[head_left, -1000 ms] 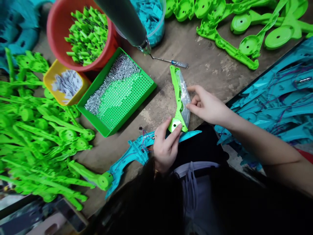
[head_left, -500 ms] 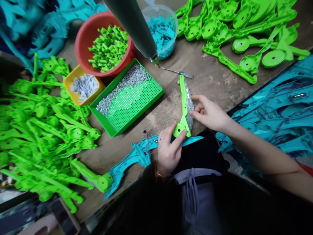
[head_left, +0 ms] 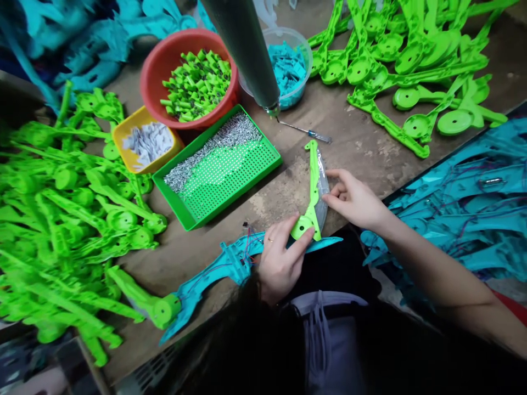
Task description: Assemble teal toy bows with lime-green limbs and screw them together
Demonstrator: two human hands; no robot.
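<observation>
My left hand [head_left: 284, 258] is closed on the round end of a green plastic blade-shaped piece [head_left: 315, 181], above a long blue plastic shell [head_left: 226, 266] with red wires. Along the green piece's right side runs a clear grey curved strip [head_left: 323, 204]. My right hand [head_left: 349, 197] pinches that strip's outer edge between thumb and fingers. The blue shell lies along the table's front edge, its pointed tip showing right of my left hand. At its left end rests another green piece [head_left: 164, 310] with a round end.
A green basket [head_left: 218, 206] holds small screws. Behind it stand a red bowl [head_left: 150, 82] of green parts, a yellow box [head_left: 123, 145] and a clear tub [head_left: 307, 77]. An electric screwdriver [head_left: 251, 60] hangs over a small screwdriver [head_left: 319, 136]. Green and blue shells lie in piles around.
The view has shifted slightly, so the table things appear a little lower and to the right. Both hands keep their hold on the green piece and its clear strip.
</observation>
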